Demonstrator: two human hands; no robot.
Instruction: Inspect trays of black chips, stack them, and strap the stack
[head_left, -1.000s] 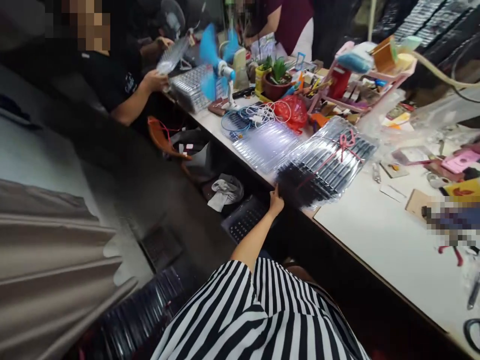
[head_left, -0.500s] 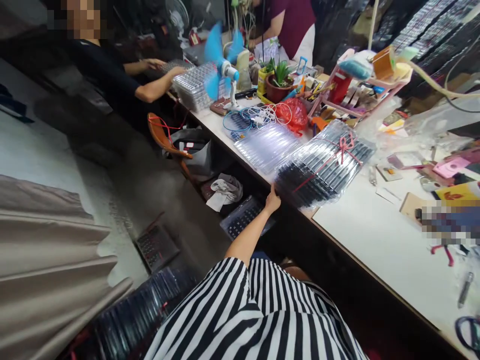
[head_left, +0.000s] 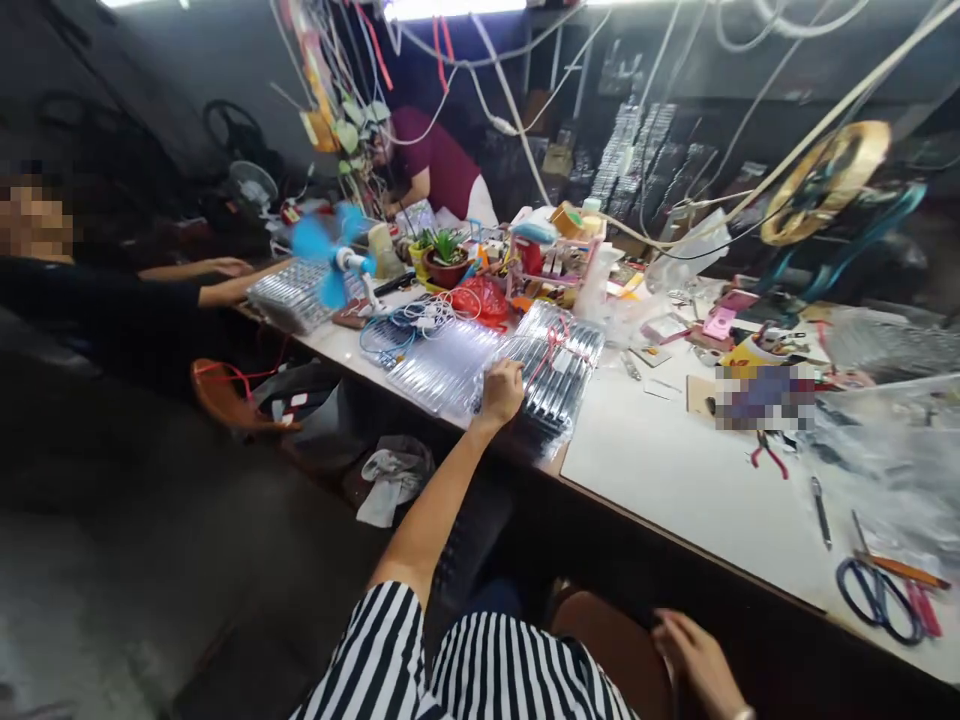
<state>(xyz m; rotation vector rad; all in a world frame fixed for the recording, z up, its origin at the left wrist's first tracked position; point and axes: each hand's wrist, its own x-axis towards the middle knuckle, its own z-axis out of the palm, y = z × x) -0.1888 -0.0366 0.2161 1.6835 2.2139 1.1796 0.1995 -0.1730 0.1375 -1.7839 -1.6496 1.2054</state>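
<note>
My left hand (head_left: 501,393) is closed at the near left side of a bundle of clear and black plastic trays (head_left: 564,372) tied with red string; whether it grips the bundle is hidden. Left of the hand a stack of clear plastic trays (head_left: 450,362) lies on the table. Low in the view, my right hand (head_left: 694,655) is beside a brown stool seat (head_left: 611,640), blurred, its fingers stretched out and holding nothing visible.
The white table (head_left: 660,470) carries scissors (head_left: 879,600), a pen (head_left: 821,512), a potted plant (head_left: 446,255) and a blue fan (head_left: 345,260). A person in dark clothes reaches to trays at the left. Another person in maroon bends behind. Cables hang overhead.
The view has swung up and to the right. My left hand has risen from the table's edge to the tied bundle's side. My right hand has come into view.
</note>
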